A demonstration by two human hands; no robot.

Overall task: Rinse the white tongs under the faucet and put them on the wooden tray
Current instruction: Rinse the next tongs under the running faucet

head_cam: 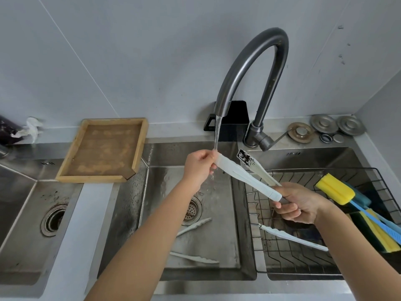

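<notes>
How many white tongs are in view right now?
3. One pair of white tongs held in both hands under the faucet; one lying open in the sink near the drain; one in the wire rack. More may be hidden.

1. A wire rack [325,253] fills the basin at four o'clock.
2. A yellow sponge brush [335,189] on a blue handle leans over its three o'clock rim (scouring pads [377,235] beneath).
3. Round metal lids [323,123] sit at two o'clock.
4. A black holder [236,114], possibly a rack, stands at twelve.
</notes>
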